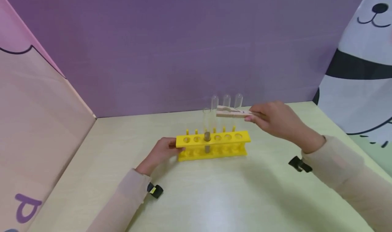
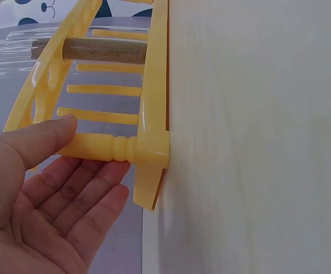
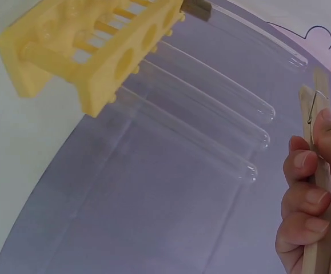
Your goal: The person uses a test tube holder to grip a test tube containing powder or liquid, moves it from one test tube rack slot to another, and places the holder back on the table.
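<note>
A yellow test tube rack (image 1: 243, 136) stands on the table, and my left hand (image 1: 160, 153) pinches its left end post between thumb and fingers. One upright test tube (image 1: 207, 136) sits in the third hole from the left, its lower part filled with grey-brown material (image 2: 105, 50). Three clear test tubes (image 1: 239, 101) are upside down on the back pegs at the right. My right hand (image 1: 277, 123) grips a wooden test tube clamp (image 1: 231, 114) above the rack. The clamp's tip points left, close to the upright tube's mouth.
The pale table (image 1: 214, 198) ends at a purple backdrop (image 1: 171, 55) just behind the rack. Printed side panels rise at left and right, the right one with a panda (image 1: 361, 89). Black wrist devices (image 1: 155, 190) are on both sleeves.
</note>
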### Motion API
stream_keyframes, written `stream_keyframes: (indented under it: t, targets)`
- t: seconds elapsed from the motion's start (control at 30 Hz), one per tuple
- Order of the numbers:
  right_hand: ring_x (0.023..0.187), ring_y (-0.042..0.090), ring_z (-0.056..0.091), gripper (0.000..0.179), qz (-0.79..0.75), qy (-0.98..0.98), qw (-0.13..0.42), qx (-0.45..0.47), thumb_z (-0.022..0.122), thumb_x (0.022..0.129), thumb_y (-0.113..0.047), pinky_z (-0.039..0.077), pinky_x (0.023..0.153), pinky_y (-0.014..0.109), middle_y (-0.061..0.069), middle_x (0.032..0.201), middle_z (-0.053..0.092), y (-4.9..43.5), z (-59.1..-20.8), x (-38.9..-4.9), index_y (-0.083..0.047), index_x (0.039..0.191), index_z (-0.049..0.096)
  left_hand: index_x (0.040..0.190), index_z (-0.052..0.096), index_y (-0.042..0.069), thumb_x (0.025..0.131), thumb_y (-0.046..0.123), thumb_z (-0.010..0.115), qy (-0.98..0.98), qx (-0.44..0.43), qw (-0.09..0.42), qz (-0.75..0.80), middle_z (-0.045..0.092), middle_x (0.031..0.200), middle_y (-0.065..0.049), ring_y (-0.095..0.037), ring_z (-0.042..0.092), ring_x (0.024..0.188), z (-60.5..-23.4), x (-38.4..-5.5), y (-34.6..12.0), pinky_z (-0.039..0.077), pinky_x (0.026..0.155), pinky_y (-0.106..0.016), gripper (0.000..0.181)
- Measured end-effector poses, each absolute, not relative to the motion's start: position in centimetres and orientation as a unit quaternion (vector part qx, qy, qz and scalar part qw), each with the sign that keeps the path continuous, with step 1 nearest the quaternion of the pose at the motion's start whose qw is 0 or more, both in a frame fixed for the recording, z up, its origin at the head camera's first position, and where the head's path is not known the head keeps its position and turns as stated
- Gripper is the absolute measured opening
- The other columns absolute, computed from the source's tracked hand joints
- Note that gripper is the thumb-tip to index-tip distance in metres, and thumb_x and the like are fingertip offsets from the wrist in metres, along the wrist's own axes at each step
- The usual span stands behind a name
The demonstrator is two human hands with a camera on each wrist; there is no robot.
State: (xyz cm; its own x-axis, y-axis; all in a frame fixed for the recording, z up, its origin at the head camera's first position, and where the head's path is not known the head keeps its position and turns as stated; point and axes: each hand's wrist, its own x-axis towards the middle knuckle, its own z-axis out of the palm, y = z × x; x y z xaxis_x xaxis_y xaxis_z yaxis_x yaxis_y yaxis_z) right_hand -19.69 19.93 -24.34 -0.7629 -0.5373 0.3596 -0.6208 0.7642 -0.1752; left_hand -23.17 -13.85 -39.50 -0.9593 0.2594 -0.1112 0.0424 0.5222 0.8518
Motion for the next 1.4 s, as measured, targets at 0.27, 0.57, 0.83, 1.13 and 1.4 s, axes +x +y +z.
stream_keyframes:
  t: [0.27,0.57,0.83,1.13,1.4]
  targets:
    - [0.044,0.006,0.02,0.037,0.148,-0.929,0.133,0.312,0.064,0.09,-0.027,0.024,0.047,0.023,-0.006,0.05,0.024,18.9,-23.3,-20.1,-0.014,0.061,0.044,0.117,0.065,0.007,0.087,0.01,0.068,0.865,0.084,0.116,0.482,0.068,0.108,-0.002,-0.017,0.057,0.087,-39.3,-23.2,-13.8,0.051,0.084,-0.032,0.031]
    - [0.044,0.007,0.018,0.043,0.158,-0.926,0.124,0.32,0.06,0.093,-0.027,0.023,0.047,0.024,-0.005,0.05,0.022,17.9,-23.1,-20.8,-0.015,0.058,0.037,0.117,0.065,0.007,0.087,0.012,0.068,0.867,0.08,0.118,0.478,0.068,0.108,-0.001,-0.016,0.058,0.087,-39.5,-23.3,-13.8,0.051,0.085,-0.032,0.031]
    - [0.044,0.007,0.018,0.044,0.17,-0.92,0.118,0.333,0.06,0.093,-0.024,0.023,0.048,0.024,-0.005,0.051,0.022,17.0,-22.8,-21.3,-0.015,0.058,0.035,0.117,0.065,0.007,0.087,0.011,0.068,0.867,0.081,0.114,0.478,0.068,0.108,-0.001,-0.016,0.057,0.088,-39.5,-23.3,-13.7,0.051,0.085,-0.032,0.031]
    - [0.045,0.008,0.023,0.04,0.157,-0.925,0.094,0.332,0.06,0.093,-0.02,0.027,0.048,0.025,-0.003,0.051,0.029,16.1,-22.4,-21.4,-0.014,0.059,0.041,0.117,0.065,0.007,0.087,0.011,0.068,0.858,0.081,0.119,0.492,0.069,0.106,-0.001,-0.016,0.058,0.087,-39.3,-23.3,-13.8,0.051,0.084,-0.031,0.031]
    - [0.046,0.008,0.024,0.041,0.164,-0.927,0.078,0.327,0.06,0.093,-0.019,0.027,0.048,0.024,-0.003,0.051,0.028,15.7,-22.6,-21.4,-0.014,0.059,0.039,0.116,0.065,0.005,0.087,0.011,0.068,0.86,0.09,0.12,0.488,0.069,0.105,-0.002,-0.015,0.058,0.086,-39.2,-23.2,-13.9,0.051,0.083,-0.031,0.029]
